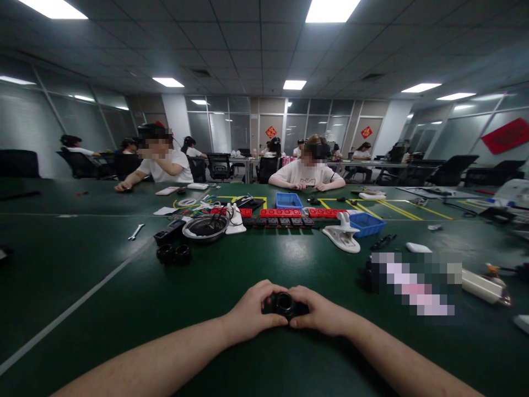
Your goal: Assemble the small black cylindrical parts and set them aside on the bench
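Both my hands meet at the near middle of the green table. Between them is a small black device (284, 304) with a round, lens-like ring facing up toward me; its exact kind is unclear. My left hand (254, 310) grips its left side, with the thumb along the near edge. On the other side, my right hand (317, 311) has its fingers closed around the device, thumb near the left one. The fingers cover much of its body. Two black round parts (173, 253) lie farther off to the left, apart from my hands.
A metal bowl (205, 228), red power strips (281, 213), a blue tray (366, 224) and a white clip base (342, 238) stand beyond my hands. A wrench (136, 232) lies left, a white cylindrical tool (481, 286) right. Two people sit across the table.
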Action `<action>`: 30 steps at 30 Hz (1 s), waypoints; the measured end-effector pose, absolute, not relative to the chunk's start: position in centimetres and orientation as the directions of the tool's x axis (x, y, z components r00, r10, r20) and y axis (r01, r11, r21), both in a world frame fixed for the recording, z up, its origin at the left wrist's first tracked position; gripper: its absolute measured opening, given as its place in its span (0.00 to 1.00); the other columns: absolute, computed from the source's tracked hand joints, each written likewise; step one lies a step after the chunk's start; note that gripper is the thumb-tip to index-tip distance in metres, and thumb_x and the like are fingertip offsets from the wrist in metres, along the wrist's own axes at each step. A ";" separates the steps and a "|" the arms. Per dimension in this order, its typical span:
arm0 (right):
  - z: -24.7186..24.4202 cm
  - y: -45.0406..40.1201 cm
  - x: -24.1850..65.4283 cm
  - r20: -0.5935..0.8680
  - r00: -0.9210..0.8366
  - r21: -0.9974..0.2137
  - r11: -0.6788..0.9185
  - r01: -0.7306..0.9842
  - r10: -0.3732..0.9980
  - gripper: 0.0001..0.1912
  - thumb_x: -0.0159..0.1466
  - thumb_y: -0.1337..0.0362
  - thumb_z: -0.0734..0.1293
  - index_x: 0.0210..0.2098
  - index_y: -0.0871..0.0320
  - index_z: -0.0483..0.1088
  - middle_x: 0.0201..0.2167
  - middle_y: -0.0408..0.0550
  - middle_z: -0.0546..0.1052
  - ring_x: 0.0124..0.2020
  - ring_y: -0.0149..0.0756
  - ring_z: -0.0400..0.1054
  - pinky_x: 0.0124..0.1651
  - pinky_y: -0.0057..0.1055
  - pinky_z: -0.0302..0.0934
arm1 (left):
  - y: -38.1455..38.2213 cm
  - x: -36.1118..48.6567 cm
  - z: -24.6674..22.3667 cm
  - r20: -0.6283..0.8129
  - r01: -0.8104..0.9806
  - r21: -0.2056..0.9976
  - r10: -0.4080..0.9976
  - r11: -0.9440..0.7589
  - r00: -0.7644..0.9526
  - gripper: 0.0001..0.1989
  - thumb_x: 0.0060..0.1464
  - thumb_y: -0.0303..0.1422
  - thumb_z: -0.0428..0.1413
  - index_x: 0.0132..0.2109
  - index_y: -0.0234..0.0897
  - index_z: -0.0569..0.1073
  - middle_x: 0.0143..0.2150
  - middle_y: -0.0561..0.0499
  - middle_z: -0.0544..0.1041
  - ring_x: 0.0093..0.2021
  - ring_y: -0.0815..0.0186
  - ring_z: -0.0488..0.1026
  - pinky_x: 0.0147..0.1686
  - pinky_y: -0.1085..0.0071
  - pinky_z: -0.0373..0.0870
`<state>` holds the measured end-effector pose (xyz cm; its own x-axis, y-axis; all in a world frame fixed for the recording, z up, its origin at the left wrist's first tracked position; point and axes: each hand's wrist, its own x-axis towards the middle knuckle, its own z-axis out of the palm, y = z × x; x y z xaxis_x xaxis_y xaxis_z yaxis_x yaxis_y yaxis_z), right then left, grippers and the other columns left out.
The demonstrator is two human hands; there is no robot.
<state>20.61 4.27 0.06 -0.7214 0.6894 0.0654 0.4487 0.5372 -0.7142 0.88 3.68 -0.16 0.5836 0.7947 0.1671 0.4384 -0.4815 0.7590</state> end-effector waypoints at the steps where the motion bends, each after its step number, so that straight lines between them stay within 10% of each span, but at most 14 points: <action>1: 0.0 4.3 20.5 0.063 -0.711 -0.718 0.526 0.455 0.701 0.15 0.50 0.64 0.68 0.38 0.60 0.68 0.36 0.45 0.69 0.39 0.37 0.60 0.43 0.31 0.53 | 3.7 0.9 -0.2 0.169 0.436 0.760 0.794 -0.482 0.583 0.21 0.40 0.35 0.59 0.45 0.42 0.67 0.35 0.54 0.64 0.32 0.69 0.62 0.30 0.75 0.60; 9: -0.8 3.9 19.5 0.060 -0.524 -0.635 0.438 0.636 0.849 0.15 0.44 0.60 0.70 0.29 0.61 0.66 0.27 0.42 0.67 0.29 0.33 0.60 0.29 0.25 0.52 | 3.1 1.6 -0.5 0.184 0.480 0.772 0.869 -0.417 0.458 0.20 0.36 0.37 0.61 0.39 0.38 0.68 0.33 0.54 0.65 0.31 0.67 0.62 0.29 0.74 0.59; 17: -1.2 2.7 17.7 0.185 -0.331 -0.281 0.373 0.885 0.925 0.13 0.49 0.56 0.65 0.25 0.59 0.63 0.25 0.46 0.69 0.28 0.37 0.61 0.30 0.30 0.49 | 3.1 2.1 -1.0 0.238 0.511 0.775 0.920 -0.372 0.311 0.20 0.34 0.33 0.62 0.38 0.36 0.67 0.35 0.53 0.65 0.34 0.66 0.63 0.31 0.72 0.60; 30: -1.0 4.6 20.2 0.129 -0.652 -0.703 0.533 0.471 0.747 0.18 0.53 0.59 0.65 0.42 0.59 0.66 0.37 0.47 0.70 0.39 0.39 0.62 0.42 0.34 0.56 | 3.4 1.2 -0.8 0.364 0.436 0.696 0.804 -0.570 0.469 0.18 0.40 0.36 0.59 0.41 0.38 0.67 0.37 0.51 0.66 0.39 0.64 0.63 0.36 0.71 0.61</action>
<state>20.15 4.61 -1.02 -0.6518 0.7473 0.1292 0.4712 0.5326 -0.7031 1.18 3.35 -0.76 0.4695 0.8044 0.3640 0.4364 -0.5698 0.6963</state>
